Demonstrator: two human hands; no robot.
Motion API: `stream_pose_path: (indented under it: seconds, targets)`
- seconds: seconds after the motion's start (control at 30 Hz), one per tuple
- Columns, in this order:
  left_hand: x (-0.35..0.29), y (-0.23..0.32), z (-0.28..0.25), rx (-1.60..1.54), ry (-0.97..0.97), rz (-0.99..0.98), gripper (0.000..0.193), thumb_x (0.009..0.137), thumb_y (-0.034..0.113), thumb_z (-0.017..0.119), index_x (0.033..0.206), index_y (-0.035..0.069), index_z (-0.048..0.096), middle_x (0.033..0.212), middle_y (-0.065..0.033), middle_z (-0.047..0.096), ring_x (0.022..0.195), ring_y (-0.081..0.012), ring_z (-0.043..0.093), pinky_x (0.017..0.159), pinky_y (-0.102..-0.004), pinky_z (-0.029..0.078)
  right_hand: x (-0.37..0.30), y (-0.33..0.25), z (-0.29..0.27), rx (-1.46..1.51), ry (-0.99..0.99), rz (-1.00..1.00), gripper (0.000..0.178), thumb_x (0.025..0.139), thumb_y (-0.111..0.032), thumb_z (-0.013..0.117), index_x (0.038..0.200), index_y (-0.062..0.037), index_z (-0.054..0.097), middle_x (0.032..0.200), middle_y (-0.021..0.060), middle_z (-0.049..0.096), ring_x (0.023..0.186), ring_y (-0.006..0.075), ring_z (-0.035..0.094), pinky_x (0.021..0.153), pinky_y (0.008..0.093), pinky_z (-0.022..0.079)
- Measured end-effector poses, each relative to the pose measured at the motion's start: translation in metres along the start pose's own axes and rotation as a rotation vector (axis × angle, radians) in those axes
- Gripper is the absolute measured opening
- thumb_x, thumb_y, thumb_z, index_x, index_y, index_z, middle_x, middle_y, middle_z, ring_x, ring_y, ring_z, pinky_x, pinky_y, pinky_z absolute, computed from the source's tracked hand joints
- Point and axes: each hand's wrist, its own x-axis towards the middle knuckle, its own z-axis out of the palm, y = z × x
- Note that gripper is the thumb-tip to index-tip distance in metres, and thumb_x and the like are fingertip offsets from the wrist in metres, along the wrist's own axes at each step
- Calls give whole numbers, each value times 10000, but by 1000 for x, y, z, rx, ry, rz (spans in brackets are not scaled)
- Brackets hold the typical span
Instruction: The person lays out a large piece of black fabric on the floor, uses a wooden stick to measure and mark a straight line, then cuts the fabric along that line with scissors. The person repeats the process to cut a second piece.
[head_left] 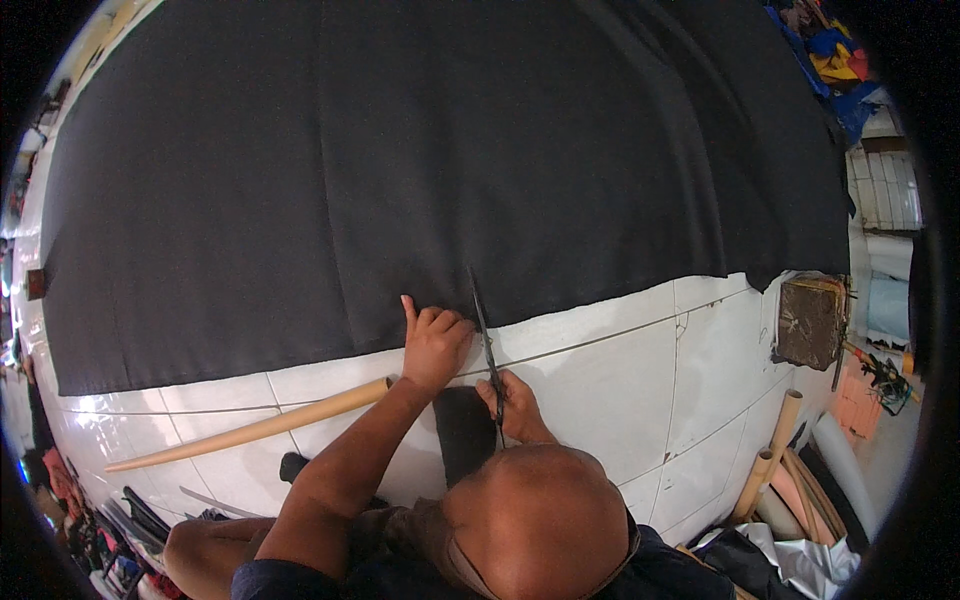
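A large sheet of black cloth (230,200) is spread over the tiled floor in front of me. My left hand (437,345) rests at its near edge with bent fingers closed on the cloth and the little finger sticking out; its thumb is hidden. Just right of those fingers, black scissors (484,335) point away from me, their tips reaching over the cloth. My right hand (520,405) grips the scissors' handles, partly hidden behind my raised knee (545,520). A dark strip (465,430) lies on the tiles below my left hand.
A tan cardboard tube (255,425) lies left of my left forearm. Farther right, a brown block (811,320) sits by the cloth's corner. Rolls and tubes (780,440) lean at the lower right. White tiles (590,380) show along the near edge. Assorted items crowd the lower left.
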Motion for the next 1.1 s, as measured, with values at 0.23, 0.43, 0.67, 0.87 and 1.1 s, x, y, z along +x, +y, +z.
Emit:
stream_pose_path:
  seconds: [0.23, 0.43, 0.67, 0.87, 1.1]
  targets:
    - [-8, -5, -8, 108, -164, 96, 344, 844, 138, 707, 1184, 116, 660, 1134, -88, 604, 1143, -309, 553, 1154, -722, 194, 2, 9, 5, -53, 36, -91, 354, 980, -364, 673, 828, -69, 550, 606, -21, 506, 518, 86, 484, 490, 263, 401]
    - [-19, 12, -20, 240, -255, 101, 512, 864, 159, 593, 1364, 62, 538, 1239, -116, 553, 1215, -305, 506, 1161, -560, 278, 28, -27, 2, -46, 10, -17, 478, 952, -479, 657, 901, -5, 610, 799, 157, 636, 751, 291, 614, 699, 405, 475]
    - [-21, 18, -23, 247, -418, 76, 626, 882, 150, 563, 1475, 24, 411, 1340, -161, 493, 1263, -346, 468, 1124, -501, 329, 35, -40, 3, -70, 54, -6, 523, 935, -526, 665, 871, -11, 600, 782, 130, 623, 707, 250, 589, 649, 385, 458]
    - [-22, 20, -26, 247, -379, 69, 594, 869, 138, 559, 1437, -2, 457, 1360, -174, 491, 1268, -363, 467, 1120, -508, 337, 35, -51, 6, -68, 86, -15, 492, 934, -502, 681, 836, -30, 587, 717, 72, 579, 644, 173, 552, 575, 327, 430]
    - [-24, 20, -22, 303, -365, 120, 570, 825, 149, 581, 1366, -13, 507, 1343, -181, 499, 1261, -374, 471, 1119, -518, 338, 70, -75, 1, -150, 62, -3, 615, 914, -589, 648, 909, 26, 652, 896, 222, 691, 868, 334, 675, 771, 429, 505]
